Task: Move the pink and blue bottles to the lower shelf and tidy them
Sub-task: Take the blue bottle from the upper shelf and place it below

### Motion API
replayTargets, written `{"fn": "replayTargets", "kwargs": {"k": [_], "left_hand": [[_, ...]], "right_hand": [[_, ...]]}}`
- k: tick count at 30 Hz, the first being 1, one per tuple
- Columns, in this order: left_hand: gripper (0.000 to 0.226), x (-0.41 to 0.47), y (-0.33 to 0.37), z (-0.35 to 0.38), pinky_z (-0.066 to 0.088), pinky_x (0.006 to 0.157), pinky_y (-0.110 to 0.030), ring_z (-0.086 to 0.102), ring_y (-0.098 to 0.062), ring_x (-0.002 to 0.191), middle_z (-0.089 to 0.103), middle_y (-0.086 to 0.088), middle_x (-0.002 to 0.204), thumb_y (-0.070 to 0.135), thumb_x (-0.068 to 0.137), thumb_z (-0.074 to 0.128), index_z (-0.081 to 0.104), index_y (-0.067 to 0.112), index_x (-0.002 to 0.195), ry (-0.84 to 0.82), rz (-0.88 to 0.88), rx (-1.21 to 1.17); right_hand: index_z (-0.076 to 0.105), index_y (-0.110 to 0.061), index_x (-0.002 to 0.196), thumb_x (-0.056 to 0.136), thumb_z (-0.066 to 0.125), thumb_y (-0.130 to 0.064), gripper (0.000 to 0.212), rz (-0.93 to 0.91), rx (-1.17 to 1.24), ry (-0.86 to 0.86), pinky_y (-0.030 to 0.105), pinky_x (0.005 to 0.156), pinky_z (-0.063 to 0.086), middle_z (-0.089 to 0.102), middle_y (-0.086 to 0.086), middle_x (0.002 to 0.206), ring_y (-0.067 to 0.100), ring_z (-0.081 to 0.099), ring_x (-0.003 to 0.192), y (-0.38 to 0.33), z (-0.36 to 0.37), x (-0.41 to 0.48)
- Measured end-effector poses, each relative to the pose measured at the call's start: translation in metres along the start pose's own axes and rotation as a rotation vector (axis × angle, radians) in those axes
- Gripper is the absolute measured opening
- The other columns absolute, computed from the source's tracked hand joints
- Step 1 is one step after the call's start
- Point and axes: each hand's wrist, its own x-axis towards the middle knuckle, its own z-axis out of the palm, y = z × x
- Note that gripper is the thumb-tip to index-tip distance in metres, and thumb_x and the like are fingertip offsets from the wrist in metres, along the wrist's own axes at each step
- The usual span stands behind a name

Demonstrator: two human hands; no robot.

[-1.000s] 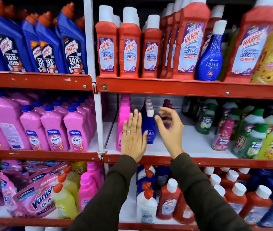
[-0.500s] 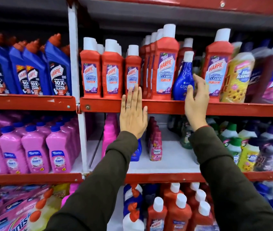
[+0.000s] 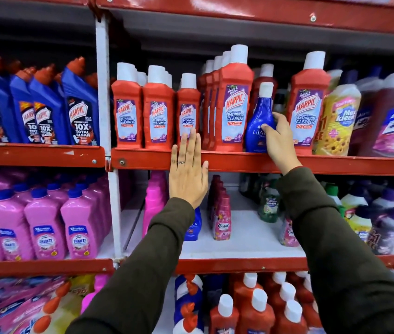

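A blue Ujala bottle [image 3: 258,121] with a white cap stands on the upper shelf [image 3: 239,162] between red Harpic bottles. My right hand [image 3: 279,138] wraps around its lower right side, thumb on the front. My left hand [image 3: 187,172] is flat and open, fingers up, held in front of the red shelf edge and holding nothing. On the lower shelf [image 3: 244,239] stand a plain pink bottle [image 3: 153,201] and a second blue bottle [image 3: 193,225], partly hidden behind my left wrist.
Red Harpic bathroom cleaner bottles [image 3: 233,109] crowd both sides of the held bottle. Small pink Comfort bottles [image 3: 221,213] line up mid lower shelf, a green Max Kleen bottle [image 3: 268,203] behind. Pink Shakti bottles [image 3: 80,227] fill the left bay. A white upright post [image 3: 109,141] divides the bays.
Both hands rose from the lower shelf toward the upper one. My right hand reached the blue bottle on the upper shelf and closed around it. The view tilted upward.
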Motion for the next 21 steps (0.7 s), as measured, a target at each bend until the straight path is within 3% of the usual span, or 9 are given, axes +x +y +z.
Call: {"fn": "replayTargets", "kwargs": {"k": [4,8,14,19,21], "left_hand": [[0.064,0.001,0.000,0.001,0.003,0.130,-0.043,-0.003,-0.024,0.158,0.004,-0.008,0.171,0.032,0.106,0.025,0.005,0.007,0.161,-0.015,0.003,0.011],[0.064,0.001,-0.001,0.003,0.003,0.130,-0.044,-0.005,-0.024,0.157,0.005,-0.009,0.171,0.032,0.106,0.024,0.005,0.007,0.161,0.002,0.006,0.025],[0.063,0.000,-0.001,0.004,0.000,0.130,-0.042,-0.003,-0.023,0.158,0.005,-0.008,0.171,0.033,0.106,0.021,0.003,0.008,0.161,0.003,0.013,0.007],[0.063,-0.011,-0.002,0.002,0.000,0.130,-0.041,-0.003,-0.021,0.158,0.006,-0.009,0.171,0.030,0.105,0.024,0.008,0.007,0.161,0.032,0.029,-0.051],[0.064,-0.022,-0.002,0.003,-0.002,0.130,-0.040,-0.005,-0.020,0.158,0.006,-0.008,0.171,0.028,0.104,0.025,0.006,0.008,0.161,0.030,0.041,-0.081]], "right_hand": [[0.043,-0.005,0.143,0.100,0.049,-0.007,0.044,0.011,0.099,0.002,0.037,0.108,0.049,0.053,0.016,0.144,0.028,0.056,0.131,-0.001,-0.005,-0.002],[0.045,-0.007,0.141,0.101,0.049,-0.008,0.040,-0.012,0.189,0.022,0.043,0.110,0.049,0.055,0.013,0.142,0.027,0.058,0.130,-0.010,-0.013,0.000],[0.048,-0.009,0.140,0.101,0.051,-0.011,0.039,-0.068,0.237,0.016,0.036,0.106,0.051,0.058,0.003,0.128,0.023,0.059,0.126,-0.026,-0.023,-0.007],[0.051,-0.009,0.138,0.100,0.053,-0.013,0.038,-0.086,0.278,-0.032,0.015,0.086,0.052,0.061,0.001,0.124,0.007,0.062,0.108,-0.017,-0.020,-0.042],[0.053,-0.009,0.137,0.100,0.054,-0.011,0.038,-0.089,0.289,-0.052,0.012,0.085,0.051,0.063,-0.001,0.122,0.001,0.062,0.102,-0.006,-0.013,-0.062]]}}
